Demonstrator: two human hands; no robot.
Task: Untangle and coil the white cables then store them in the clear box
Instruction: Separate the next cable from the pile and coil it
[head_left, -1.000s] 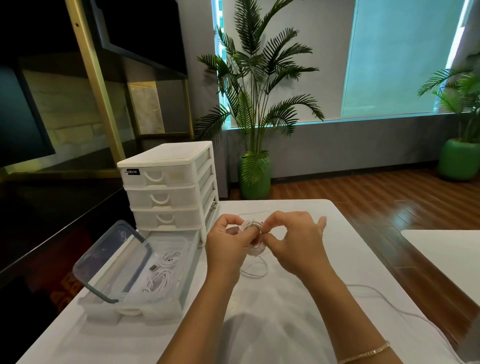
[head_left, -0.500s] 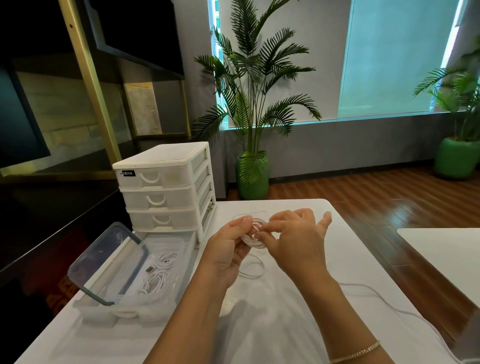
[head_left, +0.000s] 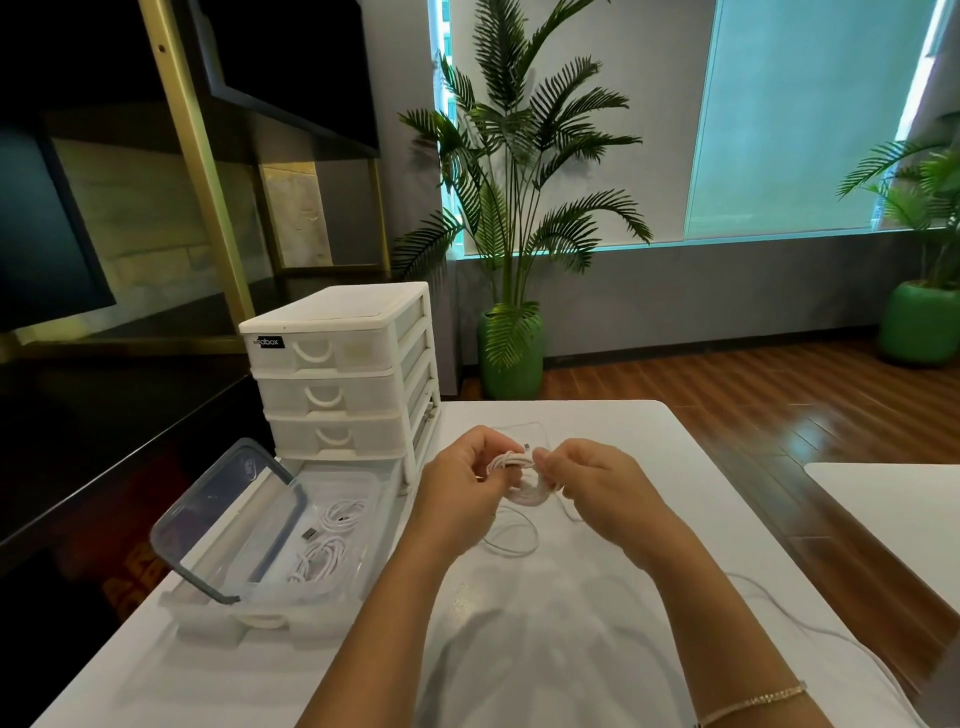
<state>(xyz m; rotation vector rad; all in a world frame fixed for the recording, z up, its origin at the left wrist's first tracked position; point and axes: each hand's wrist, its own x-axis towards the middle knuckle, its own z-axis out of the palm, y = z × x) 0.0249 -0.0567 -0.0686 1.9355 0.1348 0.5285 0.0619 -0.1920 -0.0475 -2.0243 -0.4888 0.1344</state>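
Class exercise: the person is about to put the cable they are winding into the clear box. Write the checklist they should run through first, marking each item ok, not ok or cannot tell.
1. Both hands have a grip on the coil: left hand, right hand: ok.
2. Cable fully wound: not ok, a loose loop trails on the table.
3. Clear box open, lid raised: ok.
4. Room in box beside stored cables: ok.
5. Coil secured against unwinding: cannot tell.

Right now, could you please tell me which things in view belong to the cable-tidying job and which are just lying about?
Part of the job:
- small white cable coil, held by left hand and right hand
- clear plastic box, lid open
- coiled white cables in it
- loose white cable on the white table

Just lying about:
- white three-drawer plastic organiser
- potted palm
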